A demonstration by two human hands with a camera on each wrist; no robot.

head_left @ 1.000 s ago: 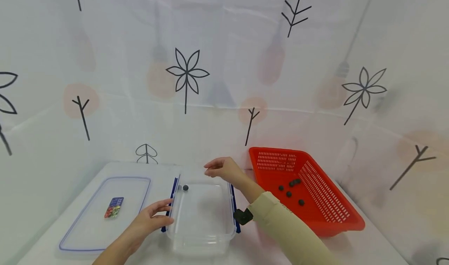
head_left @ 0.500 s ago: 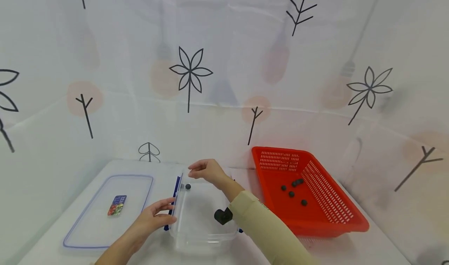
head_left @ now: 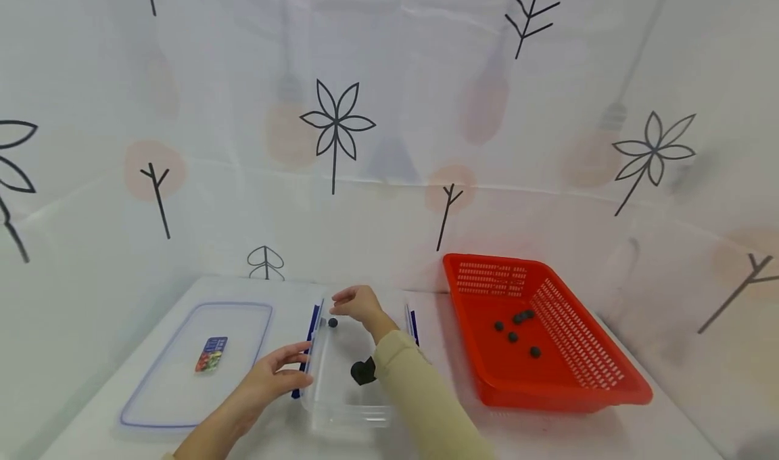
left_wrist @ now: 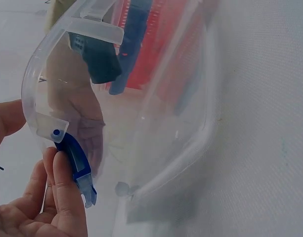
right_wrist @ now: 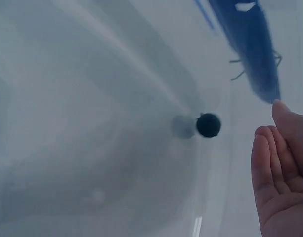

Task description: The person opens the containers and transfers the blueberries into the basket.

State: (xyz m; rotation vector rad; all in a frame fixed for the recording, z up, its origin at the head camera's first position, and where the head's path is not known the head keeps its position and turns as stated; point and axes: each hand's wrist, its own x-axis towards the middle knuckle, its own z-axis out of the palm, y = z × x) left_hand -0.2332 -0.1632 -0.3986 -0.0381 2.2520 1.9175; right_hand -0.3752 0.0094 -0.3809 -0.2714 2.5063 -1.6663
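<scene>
A clear plastic storage box [head_left: 349,412] with blue side latches stands in the middle of the table. My left hand [head_left: 268,379] touches its left rim with thumb and fingertips. In the left wrist view, its fingers lie against a blue latch [left_wrist: 78,165] and the thumb is at the rim. One small dark ball [head_left: 333,323] sits in the box's far left corner. Just above that corner is my right hand [head_left: 360,306], fingers fairly straight. Beside the ball in the right wrist view, its thumb and fingers are slightly apart, with nothing visible between them.
To the right stands a red perforated basket [head_left: 560,394] holding several dark balls [head_left: 513,337]. A clear lid [head_left: 164,392] with a blue edge and a printed label [head_left: 211,354] lies flat at the left. Behind the table hangs a patterned white cloth [head_left: 389,230].
My right hand has moved left from the box's far right side to above its far left corner, also lowering slightly. The left hand stays at the rim, and the ball stays in the corner.
</scene>
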